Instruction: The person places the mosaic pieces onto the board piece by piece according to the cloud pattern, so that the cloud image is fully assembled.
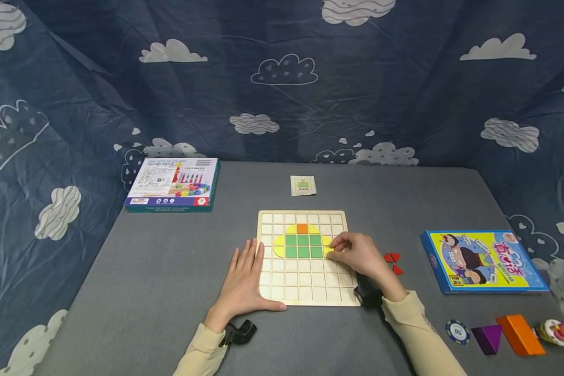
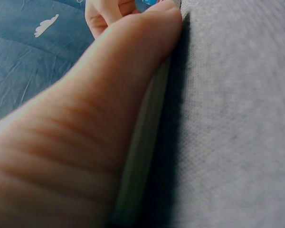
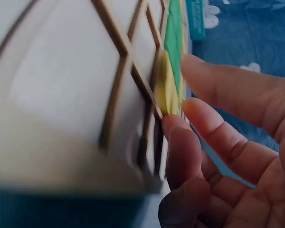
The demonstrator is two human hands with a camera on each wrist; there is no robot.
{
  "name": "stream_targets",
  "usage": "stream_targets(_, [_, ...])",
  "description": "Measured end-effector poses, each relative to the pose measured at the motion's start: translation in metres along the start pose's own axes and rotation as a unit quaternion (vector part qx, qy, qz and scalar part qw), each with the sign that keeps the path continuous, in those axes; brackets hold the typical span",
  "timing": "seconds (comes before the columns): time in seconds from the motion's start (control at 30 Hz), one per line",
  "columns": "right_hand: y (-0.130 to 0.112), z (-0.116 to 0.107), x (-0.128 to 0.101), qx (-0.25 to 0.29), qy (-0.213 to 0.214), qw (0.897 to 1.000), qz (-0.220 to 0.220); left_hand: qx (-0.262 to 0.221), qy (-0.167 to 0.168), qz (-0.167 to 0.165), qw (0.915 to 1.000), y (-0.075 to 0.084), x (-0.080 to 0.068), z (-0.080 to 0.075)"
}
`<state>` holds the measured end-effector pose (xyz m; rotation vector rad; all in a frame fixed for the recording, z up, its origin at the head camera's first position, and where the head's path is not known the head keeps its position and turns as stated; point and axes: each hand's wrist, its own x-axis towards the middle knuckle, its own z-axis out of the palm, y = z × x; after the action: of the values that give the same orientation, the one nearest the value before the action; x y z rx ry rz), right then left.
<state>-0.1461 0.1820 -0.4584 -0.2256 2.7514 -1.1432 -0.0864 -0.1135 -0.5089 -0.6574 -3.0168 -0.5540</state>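
A pale square grid board lies on the grey table. Set in its cells are an orange square, several green squares and several rounded yellow pieces. My left hand lies spread along the board's left edge, thumb along the near edge. Over the board's right side, my right hand has bent fingers at a yellow piece beside the green ones. In the right wrist view the fingertips are close against that piece, with thumb and fingers apart. Three red triangles lie right of this hand.
Behind the board is a small pattern card. A boxed set sits at the back left, a blue and yellow box at the right. Near the front right are a poker chip, a purple triangular block, an orange block and a figurine.
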Motion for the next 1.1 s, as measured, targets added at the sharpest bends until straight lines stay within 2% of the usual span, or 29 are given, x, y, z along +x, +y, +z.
stream_targets(0.3, [0.02,-0.04,-0.021,-0.037,0.076,0.996,-0.008,0.003,0.009,0.004,0.9999,-0.002,0.0,-0.001])
stream_targets(0.5, [0.029,-0.064,-0.034,-0.053,0.06,0.996,0.035,0.002,0.004,0.0,1.0,-0.003,0.0,-0.002])
stream_targets(0.83, [0.05,-0.065,-0.045,-0.088,0.042,0.993,0.063,-0.001,0.004,0.001,1.0,-0.002,0.0,-0.002])
stream_targets(1.1, [0.058,-0.061,-0.048,-0.096,0.046,0.991,0.084,0.002,-0.001,0.001,1.0,-0.001,0.001,0.0])
